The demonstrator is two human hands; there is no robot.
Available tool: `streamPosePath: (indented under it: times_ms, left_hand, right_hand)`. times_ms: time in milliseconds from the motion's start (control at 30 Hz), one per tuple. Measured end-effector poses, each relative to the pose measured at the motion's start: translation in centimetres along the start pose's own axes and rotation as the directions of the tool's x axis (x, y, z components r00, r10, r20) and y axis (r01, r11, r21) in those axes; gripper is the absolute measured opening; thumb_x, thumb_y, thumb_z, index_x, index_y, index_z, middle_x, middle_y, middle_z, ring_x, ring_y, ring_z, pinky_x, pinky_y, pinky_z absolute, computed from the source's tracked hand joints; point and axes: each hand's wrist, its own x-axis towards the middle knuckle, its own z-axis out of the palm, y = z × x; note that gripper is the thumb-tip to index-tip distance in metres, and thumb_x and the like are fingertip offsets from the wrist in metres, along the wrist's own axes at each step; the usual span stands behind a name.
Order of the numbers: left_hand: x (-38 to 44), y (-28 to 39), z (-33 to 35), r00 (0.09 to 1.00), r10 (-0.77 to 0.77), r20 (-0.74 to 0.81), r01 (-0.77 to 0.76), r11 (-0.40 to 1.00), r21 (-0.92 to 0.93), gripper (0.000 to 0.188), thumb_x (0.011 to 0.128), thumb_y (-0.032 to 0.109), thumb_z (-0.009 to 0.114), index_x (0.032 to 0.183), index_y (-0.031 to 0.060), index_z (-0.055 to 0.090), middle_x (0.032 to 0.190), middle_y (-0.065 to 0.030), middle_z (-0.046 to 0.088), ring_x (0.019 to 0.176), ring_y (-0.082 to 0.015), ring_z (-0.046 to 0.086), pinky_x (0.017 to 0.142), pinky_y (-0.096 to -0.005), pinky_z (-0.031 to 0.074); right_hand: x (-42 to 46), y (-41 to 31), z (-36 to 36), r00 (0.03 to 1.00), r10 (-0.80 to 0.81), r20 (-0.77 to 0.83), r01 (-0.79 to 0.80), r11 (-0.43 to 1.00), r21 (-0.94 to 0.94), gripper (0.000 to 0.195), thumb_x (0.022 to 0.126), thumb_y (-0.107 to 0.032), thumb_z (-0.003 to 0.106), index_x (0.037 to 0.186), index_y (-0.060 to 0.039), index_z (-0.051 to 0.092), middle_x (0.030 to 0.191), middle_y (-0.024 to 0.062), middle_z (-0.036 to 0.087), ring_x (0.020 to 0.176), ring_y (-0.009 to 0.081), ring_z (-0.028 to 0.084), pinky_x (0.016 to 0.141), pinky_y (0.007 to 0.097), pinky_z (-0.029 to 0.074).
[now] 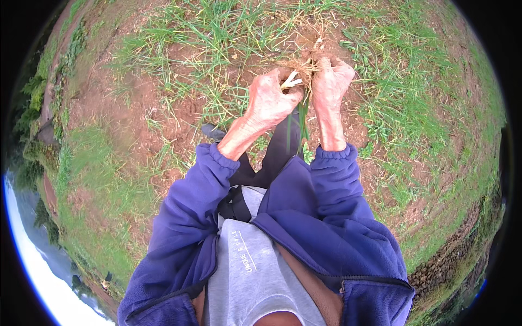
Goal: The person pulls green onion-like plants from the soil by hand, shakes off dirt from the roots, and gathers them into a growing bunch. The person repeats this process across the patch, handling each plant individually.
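My left hand is closed around a small bunch of green-leaved plants with pale white stems. Green leaves hang down between my wrists, and a tangle of brown, dry roots lies between the two hands. Close beside it on the right, my right hand has its fingers curled in against the roots and dry strands; its fingertips are hidden, so the exact grip is unclear. Both hands are held above the soil, in front of my legs.
Grassy green plants grow in reddish-brown soil ahead and on both sides. My dark trousers and a dark shoe are below the hands. A stony strip lies at the lower right; shrubs stand at the far left.
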Motion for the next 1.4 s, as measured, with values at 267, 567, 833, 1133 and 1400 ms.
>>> streamPosePath:
  times_ms: [267,567,833,1133,1400]
  left_hand:
    - [1.6,-2.6,-3.9,1.000,0.028,-0.013,-0.027,0.998,0.057,0.035,0.073,0.017,0.061,0.104,0.0019,0.067,0.084,-0.0210,0.068,0.080,-0.0360,0.067,0.071,-0.0412,0.052]
    - [1.8,-5.3,-7.9,1.000,-0.004,-0.024,0.009,0.970,0.244,0.024,0.079,0.012,0.063,0.100,0.0001,0.066,0.067,-0.0076,0.064,0.059,-0.0133,0.056,0.056,-0.0315,0.046]
    - [1.2,-3.5,-9.2,0.983,-0.181,0.029,0.183,0.972,-0.146,0.015,0.083,0.014,0.066,0.073,0.0024,0.066,0.051,0.0019,0.053,0.041,-0.0053,0.043,0.039,-0.0247,0.031]
    - [0.4,-2.3,-9.7,0.990,-0.062,0.128,0.118,0.860,-0.497,0.015,0.085,0.012,0.065,0.088,-0.0022,0.065,0.068,-0.0092,0.066,0.040,-0.0035,0.038,0.037,-0.0193,0.026]
    - [0.1,0.2,-8.2,0.986,-0.022,0.163,0.131,0.706,-0.696,0.023,0.084,0.006,0.063,0.104,-0.0045,0.062,0.068,-0.0126,0.066,0.040,-0.0030,0.040,0.036,-0.0175,0.025]
  right_hand:
    - [0.2,-1.9,-1.0,0.957,0.218,0.191,-0.241,0.965,0.105,0.029,0.091,-0.014,0.050,0.084,0.0118,0.061,0.068,0.0161,0.064,0.050,0.0220,0.063,0.048,0.0323,0.057]
    - [3.9,-3.0,-8.8,0.831,0.232,0.505,-0.550,0.477,0.686,0.018,0.091,-0.015,0.051,0.080,0.0003,0.050,0.056,0.0006,0.041,0.035,0.0089,0.034,0.043,0.0327,0.048]
    - [3.8,-4.2,-10.8,0.991,0.068,0.116,-0.132,0.657,0.742,0.015,0.088,-0.014,0.057,0.083,0.0000,0.056,0.055,-0.0023,0.037,0.037,0.0085,0.032,0.039,0.0294,0.046]
    - [1.8,-4.8,-7.9,0.988,0.065,0.136,-0.081,0.991,0.110,0.023,0.087,-0.014,0.058,0.085,0.0091,0.062,0.052,0.0029,0.048,0.039,0.0093,0.045,0.038,0.0228,0.045]
    - [-1.2,-6.7,-0.6,0.862,0.270,0.430,-0.229,0.963,-0.145,0.020,0.081,-0.015,0.069,0.084,0.0039,0.066,0.060,0.0020,0.058,0.047,0.0060,0.053,0.042,0.0210,0.042]
